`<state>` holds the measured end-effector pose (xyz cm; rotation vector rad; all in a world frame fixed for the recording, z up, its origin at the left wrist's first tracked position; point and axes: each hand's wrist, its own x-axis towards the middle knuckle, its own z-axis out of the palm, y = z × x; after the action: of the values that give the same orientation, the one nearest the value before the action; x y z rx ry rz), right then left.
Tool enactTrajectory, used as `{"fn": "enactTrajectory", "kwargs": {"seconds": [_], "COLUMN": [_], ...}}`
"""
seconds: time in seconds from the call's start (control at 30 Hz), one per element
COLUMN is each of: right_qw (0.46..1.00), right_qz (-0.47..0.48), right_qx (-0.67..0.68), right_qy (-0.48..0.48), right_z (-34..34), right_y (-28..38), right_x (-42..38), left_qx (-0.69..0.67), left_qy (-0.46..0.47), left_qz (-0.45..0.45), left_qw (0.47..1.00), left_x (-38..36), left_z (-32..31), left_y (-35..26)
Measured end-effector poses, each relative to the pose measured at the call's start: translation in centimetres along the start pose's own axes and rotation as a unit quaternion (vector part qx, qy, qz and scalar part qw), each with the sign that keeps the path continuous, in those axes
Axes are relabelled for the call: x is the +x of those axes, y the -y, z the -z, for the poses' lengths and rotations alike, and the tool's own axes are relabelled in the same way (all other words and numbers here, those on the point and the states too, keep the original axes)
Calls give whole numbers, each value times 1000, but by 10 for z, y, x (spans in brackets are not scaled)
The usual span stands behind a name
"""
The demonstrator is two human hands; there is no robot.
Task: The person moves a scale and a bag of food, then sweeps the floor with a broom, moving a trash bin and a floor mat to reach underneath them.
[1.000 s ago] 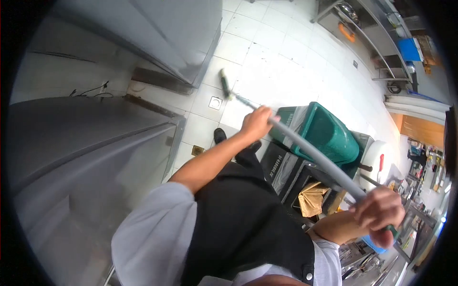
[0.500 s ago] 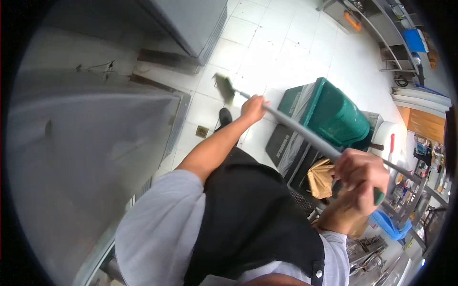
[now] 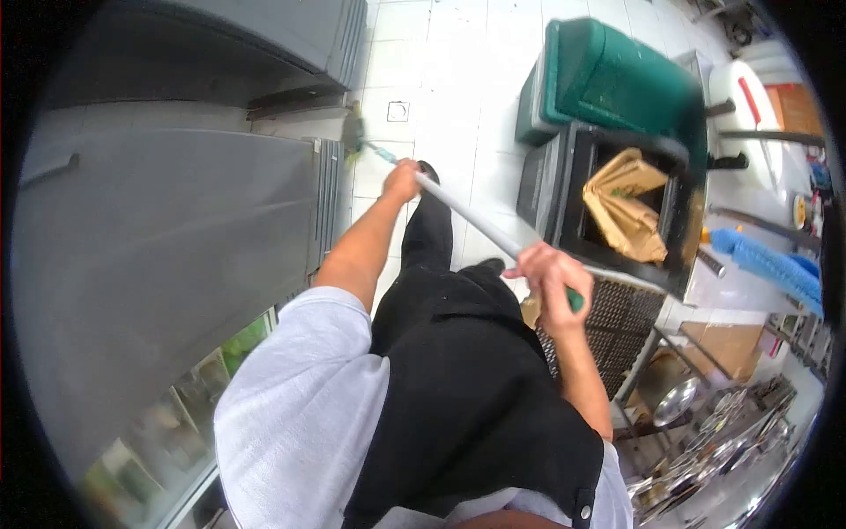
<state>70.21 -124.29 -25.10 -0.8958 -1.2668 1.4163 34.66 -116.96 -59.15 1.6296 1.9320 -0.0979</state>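
Observation:
A broom with a pale grey handle (image 3: 471,216) slants across the view above my black apron. My left hand (image 3: 403,180) is wrapped round its lower shaft. Higher up, my right hand (image 3: 552,278) grips the upper shaft, and a green end cap shows at its wrist side. The greenish broom head (image 3: 352,132) is down by the floor, close to the base of the grey cabinet; blur hides whether its bristles touch the tiles. My shoe (image 3: 427,171) stands on the white tiles near my left hand.
Grey steel cabinets (image 3: 185,238) line the left. To the right are a green bin (image 3: 621,75) and a black bin (image 3: 564,189) with brown paper (image 3: 626,212) inside. A perforated dark crate (image 3: 621,322) sits near my right forearm, with metal utensils (image 3: 723,432) on racks beyond.
The broom head has shifted left toward the cabinet base. My right hand has come down and left, the left hand slightly left, both still gripping. My view has turned, bringing the black bin into sight.

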Motion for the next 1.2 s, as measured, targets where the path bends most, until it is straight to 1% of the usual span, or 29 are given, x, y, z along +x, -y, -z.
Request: {"fn": "enactTrajectory", "kwargs": {"seconds": [0.03,0.07,0.1,0.13,0.17,0.2,0.27,0.33,0.37,0.47,0.53,0.6,0.63,0.7,0.73,0.77,0.8,0.83,0.87,0.9,0.93,0.97,1.0,1.03,1.07,1.1,1.13,1.17,1.2], "right_qw": [1000,998,998,992,987,982,977,957,955,938,908,866,788,743,716,716,701,691,680,667,652,634,676,653,645,670,694,662,645], "right_qz": [4,52,9,5,40,38,44,38,21,-46,-80,-106,-104,-153,-181,-221,-245,-266,-287,-323,-359,-348,-326,-417,-455,-443,-430,-489,-531], "right_qx": [0,-41,1,87,118,153,171,200,186,203,207,218,221,217,215,244,245,252,259,285,312,333,581,360,430,420,409,428,463], "right_qy": [-10,-5,-56,-95,-102,-108,-115,-208,-230,-279,-354,-438,-566,-615,-639,-615,-623,-624,-624,-608,-591,-605,-315,-520,-439,-423,-407,-374,-295], "right_z": [12,31,48,79,106,125,156,170,181,185,184,202,208,231,240,247,262,261,260,251,233,206,193,134,98,53,7,-30,-50], "right_y": [12,20,29,24,38,58,94,94,80,20,-40,-101,-116,-145,-180,-226,-276,-315,-353,-397,-449,-511,-562,-563,-595,-618,-640,-652,-662], "right_x": [-10,-16,-31,-47,-49,-54,-70,-106,-125,-168,-187,-231,-250,-283,-306,-334,-354,-359,-360,-353,-340,-334,-351,-302,-296,-276,-255,-220,-200], "left_qx": [-39,-93,-118,-108,-106,-97,-98,-49,-42,-10,11,24,28,8,14,20,21,51,87,123,184,181,218,247,226,248,290,308,323], "left_qy": [-19,-23,-20,-14,-41,-41,-28,44,71,197,195,196,197,182,181,181,173,193,195,197,205,191,186,178,188,200,245,243,243], "left_qz": [-58,-98,-96,-67,-94,-58,-77,-116,-167,-135,-91,-58,-49,-43,-44,-44,-48,-46,-25,-4,39,40,83,77,132,167,202,239,275], "left_qw": [997,991,988,992,989,993,992,991,982,971,976,979,979,982,982,982,984,979,977,973,960,964,954,949,947,933,903,888,872], "left_x": [0,0,-18,-35,-44,-69,-106,-137,-146,-170,-170,-172,-179,-184,-179,-171,-156,-140,-124,-105,-74,-51,-26,-7,12,20,48,64,76], "left_z": [-29,-48,-36,-19,-21,-3,13,-1,-27,-76,-116,-157,-166,-179,-202,-228,-252,-263,-276,-294,-321,-322,-324,-319,-305,-263,-259,-251,-246], "left_y": [-5,-22,-63,-108,-129,-160,-192,-189,-168,-130,-109,-93,-93,-98,-80,-57,-45,-34,-17,9,53,93,134,185,237,243,286,311,329]}}
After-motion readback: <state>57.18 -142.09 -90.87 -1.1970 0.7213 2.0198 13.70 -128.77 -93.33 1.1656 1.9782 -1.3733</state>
